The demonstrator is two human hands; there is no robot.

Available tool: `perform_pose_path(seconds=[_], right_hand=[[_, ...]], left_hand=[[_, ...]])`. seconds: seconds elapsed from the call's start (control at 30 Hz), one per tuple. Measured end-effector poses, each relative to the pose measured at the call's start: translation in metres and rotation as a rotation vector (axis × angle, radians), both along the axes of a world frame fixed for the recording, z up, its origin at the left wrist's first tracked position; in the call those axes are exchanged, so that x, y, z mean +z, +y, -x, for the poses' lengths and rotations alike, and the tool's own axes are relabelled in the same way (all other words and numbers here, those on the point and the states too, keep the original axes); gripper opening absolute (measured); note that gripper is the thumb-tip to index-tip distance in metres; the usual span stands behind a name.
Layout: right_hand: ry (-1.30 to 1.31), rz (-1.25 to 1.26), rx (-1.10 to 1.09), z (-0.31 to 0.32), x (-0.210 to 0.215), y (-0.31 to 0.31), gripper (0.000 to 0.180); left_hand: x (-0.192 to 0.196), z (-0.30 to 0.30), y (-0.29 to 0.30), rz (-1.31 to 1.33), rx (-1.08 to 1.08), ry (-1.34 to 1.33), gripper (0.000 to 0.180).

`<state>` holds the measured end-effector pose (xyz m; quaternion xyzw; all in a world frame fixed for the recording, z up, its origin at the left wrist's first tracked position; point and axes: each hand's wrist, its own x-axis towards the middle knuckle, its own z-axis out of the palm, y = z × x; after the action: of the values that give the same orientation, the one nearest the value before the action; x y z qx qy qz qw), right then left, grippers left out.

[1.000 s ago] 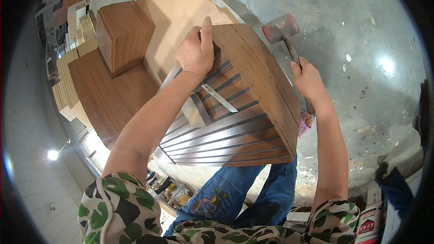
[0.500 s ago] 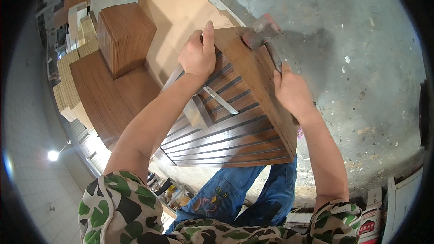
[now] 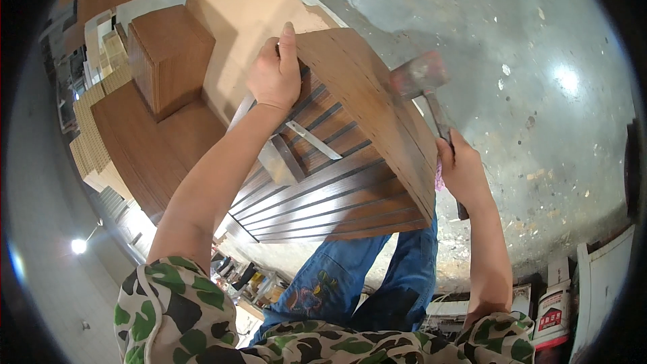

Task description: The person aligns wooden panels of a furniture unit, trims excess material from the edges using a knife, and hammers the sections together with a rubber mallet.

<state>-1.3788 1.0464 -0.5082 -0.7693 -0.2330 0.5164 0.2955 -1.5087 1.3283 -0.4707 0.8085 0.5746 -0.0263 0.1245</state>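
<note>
Over the person's knees: slatted brown wooden cabinet frame, dark grooves between boards, side panel uppermost. Left hand fingers closed over its top edge. Right hand fingers gripping hammer, head just beside panel.

You're in a woodworking shop: the bare concrete floor is stained and flecked with paint and debris. Left of the slatted wooden unit you're assembling, stacks of brown laminate panels and a finished wooden box wait. A mallet hovers just right of that unit, with bottles and cans lower right.
</note>
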Motion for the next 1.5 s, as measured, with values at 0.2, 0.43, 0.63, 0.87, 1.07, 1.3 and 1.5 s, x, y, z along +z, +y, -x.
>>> perform_pose_path(seconds=[0.2, 0.43, 0.63, 0.87, 1.07, 1.3, 1.5], right_hand=[[-0.103, 0.093, 0.003, 0.021, 0.008, -0.051, 0.028], [-0.010, 0.231, -0.051, 0.003, 0.008, -0.076, 0.032], [-0.008, 0.225, 0.029, 0.030, -0.013, -0.125, 0.038], [-0.073, 0.292, -0.046, 0.037, -0.015, -0.142, 0.034], [-0.046, 0.265, -0.010, 0.026, -0.026, -0.144, 0.027], [-0.054, 0.350, -0.058, 0.040, -0.077, -0.136, 0.028], [0.051, 0.432, 0.042, 0.011, -0.084, -0.122, 0.030]], left_hand=[[-0.003, 0.000, 0.000, -0.020, -0.007, 0.021, 0.065], [-0.006, -0.004, -0.002, -0.050, -0.034, 0.021, 0.068], [-0.012, 0.012, 0.011, -0.061, -0.046, -0.022, 0.072], [-0.014, 0.008, 0.012, -0.028, -0.010, -0.093, 0.074], [-0.014, 0.008, 0.013, 0.025, 0.041, -0.198, 0.067], [-0.017, 0.007, 0.012, 0.075, 0.063, -0.264, 0.062], [-0.016, 0.012, 0.018, 0.048, 0.049, -0.225, 0.064]])
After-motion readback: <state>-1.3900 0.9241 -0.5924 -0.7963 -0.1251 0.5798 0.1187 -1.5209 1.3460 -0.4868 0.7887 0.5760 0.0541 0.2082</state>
